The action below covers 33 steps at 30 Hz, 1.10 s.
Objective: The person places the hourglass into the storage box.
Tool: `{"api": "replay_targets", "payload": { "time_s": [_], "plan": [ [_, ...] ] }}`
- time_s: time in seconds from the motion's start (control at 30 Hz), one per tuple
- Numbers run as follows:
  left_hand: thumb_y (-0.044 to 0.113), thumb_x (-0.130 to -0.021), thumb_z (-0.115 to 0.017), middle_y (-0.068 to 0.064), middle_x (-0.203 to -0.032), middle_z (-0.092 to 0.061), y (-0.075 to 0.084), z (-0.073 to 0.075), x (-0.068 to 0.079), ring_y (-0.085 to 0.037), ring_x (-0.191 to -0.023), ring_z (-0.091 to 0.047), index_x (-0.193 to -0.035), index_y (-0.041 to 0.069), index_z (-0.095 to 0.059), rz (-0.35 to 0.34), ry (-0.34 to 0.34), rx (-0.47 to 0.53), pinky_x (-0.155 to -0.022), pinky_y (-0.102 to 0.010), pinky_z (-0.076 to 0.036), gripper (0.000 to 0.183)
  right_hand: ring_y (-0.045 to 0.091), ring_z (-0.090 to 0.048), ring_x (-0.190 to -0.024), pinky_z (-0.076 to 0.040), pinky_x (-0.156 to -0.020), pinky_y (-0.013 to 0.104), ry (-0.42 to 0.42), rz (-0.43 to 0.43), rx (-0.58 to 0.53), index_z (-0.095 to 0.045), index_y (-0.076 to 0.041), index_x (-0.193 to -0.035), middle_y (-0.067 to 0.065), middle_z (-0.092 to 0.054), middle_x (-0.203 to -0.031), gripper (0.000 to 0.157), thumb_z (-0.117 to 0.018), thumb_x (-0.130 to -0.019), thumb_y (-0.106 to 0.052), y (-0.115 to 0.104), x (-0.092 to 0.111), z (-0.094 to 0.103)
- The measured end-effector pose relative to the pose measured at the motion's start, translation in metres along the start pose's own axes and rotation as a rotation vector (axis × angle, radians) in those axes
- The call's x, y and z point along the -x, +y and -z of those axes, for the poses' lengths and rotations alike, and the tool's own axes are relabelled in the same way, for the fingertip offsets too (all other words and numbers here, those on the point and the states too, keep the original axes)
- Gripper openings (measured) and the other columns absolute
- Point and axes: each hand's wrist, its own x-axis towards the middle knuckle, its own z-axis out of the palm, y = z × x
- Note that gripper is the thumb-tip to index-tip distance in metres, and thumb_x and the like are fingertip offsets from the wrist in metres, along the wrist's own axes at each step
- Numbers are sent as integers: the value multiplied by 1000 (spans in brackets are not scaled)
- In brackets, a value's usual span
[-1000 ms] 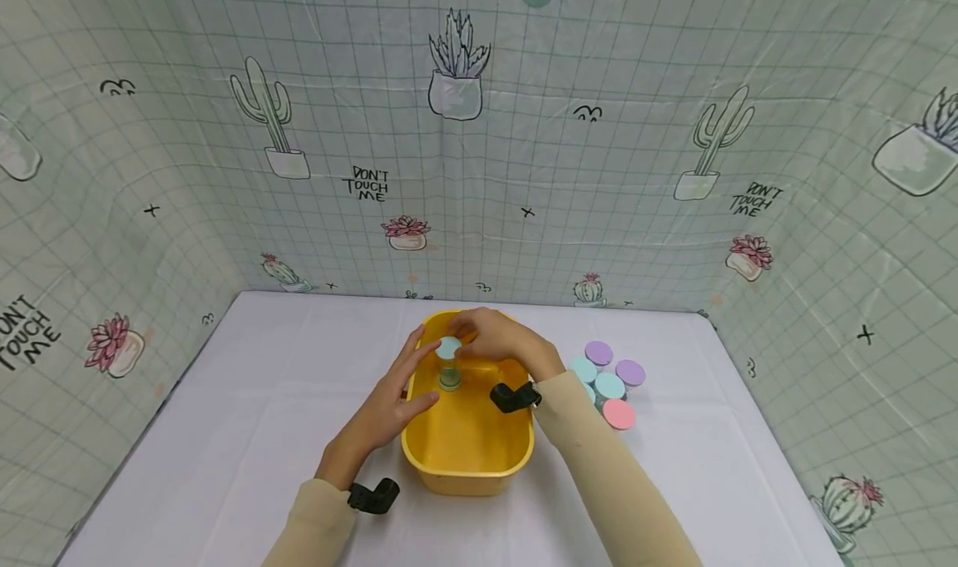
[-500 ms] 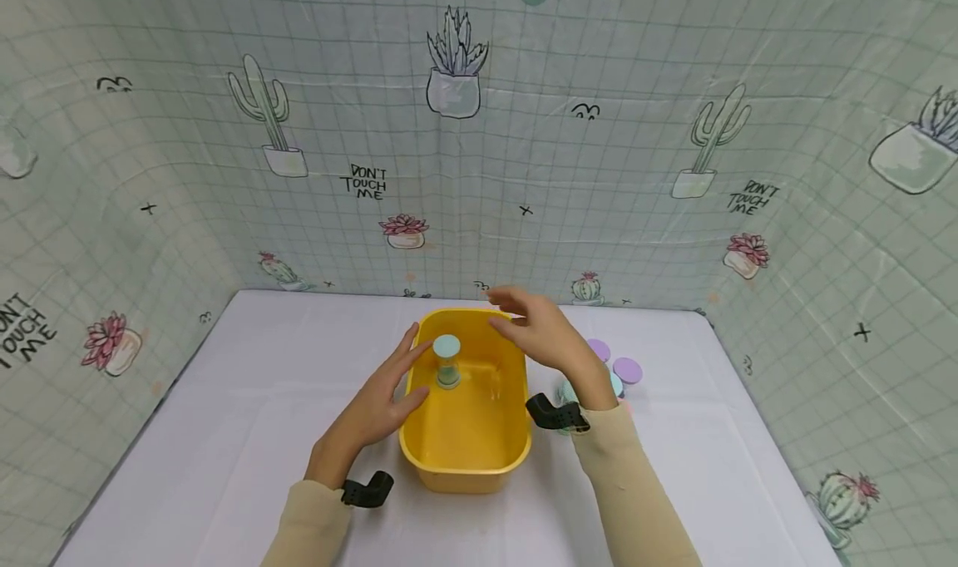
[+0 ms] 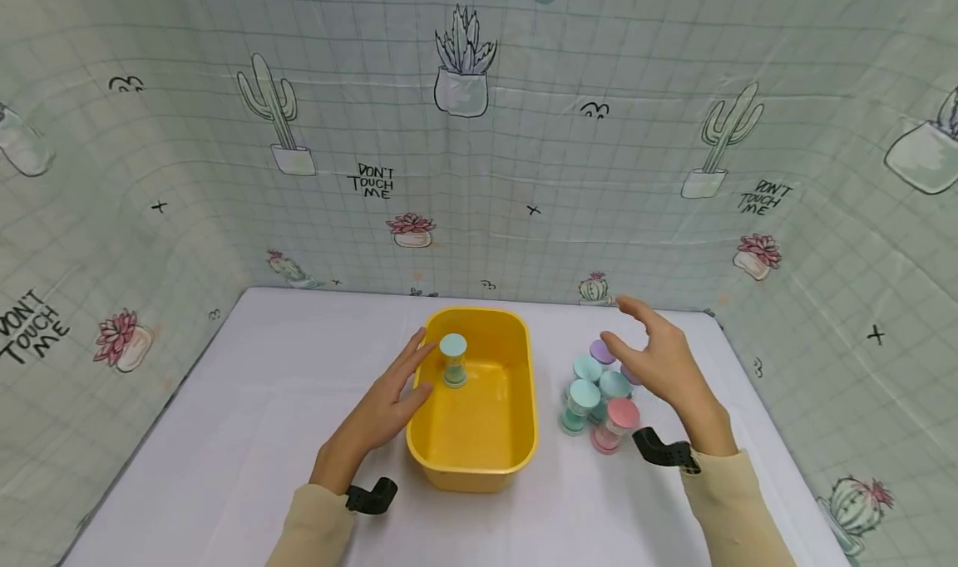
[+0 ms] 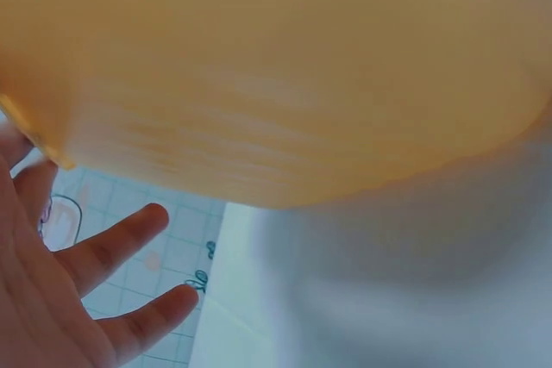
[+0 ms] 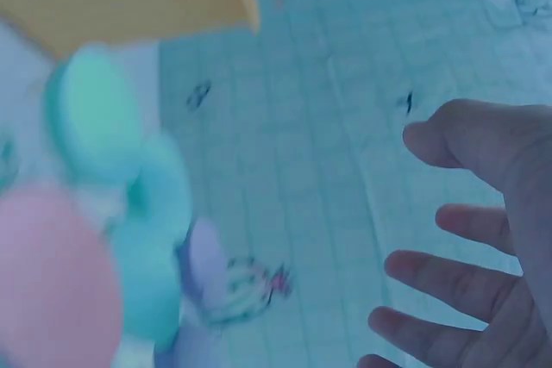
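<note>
Head view is showing you the glossy yellow plastic tub (image 3: 473, 434), a rounded rectangle sitting on the white cloth-covered table (image 3: 224, 434). Your left hand (image 3: 385, 405) is resting flat against the tub's left wall, fingers straight and relaxed, gripping nothing. Inside the tub, near its far left corner, a small hourglass-shaped timer with a teal cap (image 3: 452, 359) is standing upright. Your right hand (image 3: 662, 367) is hovering with spread, released fingers over the cluster of timers (image 3: 599, 396) just right of the tub, their round matte caps teal, purple and pink. Behind the tub, the creased cactus-print backdrop (image 3: 479, 135) is reading "DON'T TOUCH ME". Half a second ago your right hand was over the tub's far right rim; it is now clear of the tub, uncovering the cluster.
</note>
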Motion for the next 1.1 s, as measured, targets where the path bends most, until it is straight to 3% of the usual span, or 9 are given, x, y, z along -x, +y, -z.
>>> {"api": "replay_targets", "payload": {
  "time_s": [0.23,0.47,0.67,1.1],
  "plan": [
    [31,-106,-53,2,-174,-13,-1,-2,1,-31,-159,-20,-161,18,-36,-5,19,9,-122,-62,-28,59,50,-40,-144,-38,-111,68,-134,-112,24,-36,-6,-159,29,-42,-157,78,-67,-98,-45,40,22,16],
    [33,-106,-53,2,-174,-13,-2,-3,0,-31,-158,-22,-162,18,-35,-7,20,1,-121,-61,-29,60,54,-48,-137,-46,-107,63,-254,-97,-72,-37,-2,-157,30,-43,-156,74,-66,-100,-38,67,31,13],
    [35,-106,-54,2,-174,-13,-3,-3,0,-33,-156,-28,-162,20,-35,-9,24,10,-120,-63,-31,61,52,-58,-129,-55,-98,57,-328,-41,-105,-46,4,-149,31,-50,-150,64,-71,-98,-25,75,28,10],
    [36,-105,-53,3,-174,-13,-2,-4,0,-33,-155,-30,-161,22,-35,-1,33,17,-119,-64,-32,61,42,-69,-111,-62,-87,46,-376,-9,-56,-56,7,-140,29,-60,-138,56,-75,-94,-19,79,17,8]
  ]
}}
